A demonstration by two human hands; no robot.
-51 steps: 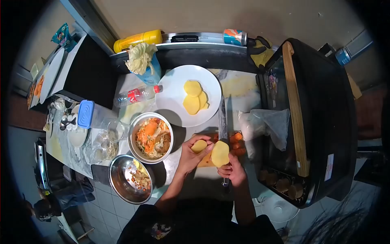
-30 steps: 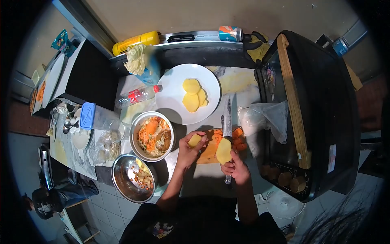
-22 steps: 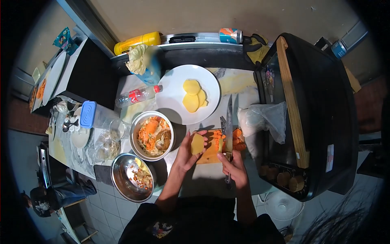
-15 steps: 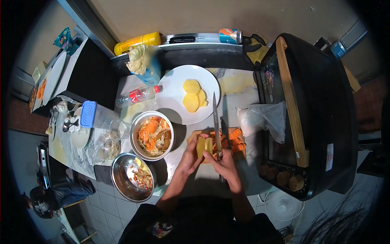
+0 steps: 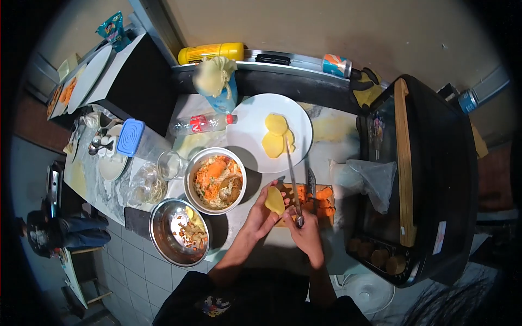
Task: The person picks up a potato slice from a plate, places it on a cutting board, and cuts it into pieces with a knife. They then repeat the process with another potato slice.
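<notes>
My left hand (image 5: 256, 220) holds a peeled yellow potato piece (image 5: 275, 200) with a flat cut face. My right hand (image 5: 306, 233) is closed round the handle of a long knife (image 5: 292, 176), its blade pointing away from me toward the plate. Beneath both hands lies a wooden board (image 5: 325, 220) with orange carrot chunks (image 5: 323, 196) and a second, dark blade (image 5: 311, 182). Beyond them, a white plate (image 5: 249, 127) bears several potato slices (image 5: 276, 124). To the left stand a white pot (image 5: 190, 187) of shredded vegetables and a steel bowl (image 5: 157, 239) with peelings.
A black oven (image 5: 440, 190) with a wooden handle stands at the right, beside a plastic bag (image 5: 372, 179). Behind the pot lies a plastic bottle (image 5: 201, 124). A blue-lidded container (image 5: 131, 138) is further left. Another person (image 5: 81, 225) is at the far left.
The view has shifted, so the counter sits differently in it. My hands have moved slightly apart; the knife now stands clear of the potato piece, whose flat face is turned up.
</notes>
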